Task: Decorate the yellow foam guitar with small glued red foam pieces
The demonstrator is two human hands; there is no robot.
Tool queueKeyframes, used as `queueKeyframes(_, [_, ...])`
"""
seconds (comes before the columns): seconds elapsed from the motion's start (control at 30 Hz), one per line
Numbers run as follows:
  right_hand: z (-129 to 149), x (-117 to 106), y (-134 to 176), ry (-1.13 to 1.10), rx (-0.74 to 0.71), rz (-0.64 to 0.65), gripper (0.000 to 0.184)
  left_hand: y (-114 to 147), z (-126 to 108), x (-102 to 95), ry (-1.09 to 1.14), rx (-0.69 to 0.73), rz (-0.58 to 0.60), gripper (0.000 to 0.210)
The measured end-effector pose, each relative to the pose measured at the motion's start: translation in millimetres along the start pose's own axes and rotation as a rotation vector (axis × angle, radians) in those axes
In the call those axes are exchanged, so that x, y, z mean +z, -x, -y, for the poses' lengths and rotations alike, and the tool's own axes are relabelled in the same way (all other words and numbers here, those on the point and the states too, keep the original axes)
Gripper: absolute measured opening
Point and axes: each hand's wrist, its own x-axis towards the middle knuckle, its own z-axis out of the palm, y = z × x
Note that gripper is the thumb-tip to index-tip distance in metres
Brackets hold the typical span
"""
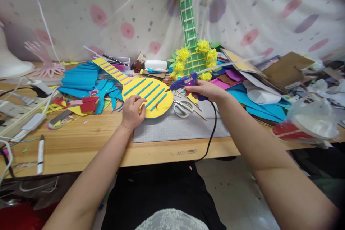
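A yellow cardboard guitar [164, 102] with blue strips across its body and pink strips along its neck lies on the grey cutting mat [161, 132]. My left hand [132, 112] rests on the guitar body's near left edge, thumb and fingers apart. A small red piece [156, 105] sits by the end of one blue strip. My right hand [206, 90] is wrapped round a dark blue hot glue gun [180, 83] with a glowing red light. The gun's nozzle points left, close to the guitar's right edge. White-handled scissors [184, 109] lie just right of the guitar.
A green paper guitar [190, 25] with yellow flowers leans against the back curtain. Thin sticks [198, 115] lie on the mat. Blue paper [79, 79] and scraps crowd the left, with a power strip [16, 113] and white marker [40, 155]. A bagged tub [304, 125] stands right.
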Motion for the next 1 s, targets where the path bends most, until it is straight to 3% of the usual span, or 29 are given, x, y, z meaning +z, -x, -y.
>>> queueKeyframes(0.27, [24,28,-32,0.191,0.050,0.176,0.040,4,-4,-2.4,-0.006,0.087,0.002,0.019])
queueKeyframes(0.73, [27,25,-37,0.368,0.070,0.228,0.048,0,-4,9.3,0.101,0.129,0.173,0.049])
queueKeyframes(1.0, [26,25,-39,0.376,0.055,0.212,0.046,-10,-1,5.6,0.118,0.064,0.107,0.042])
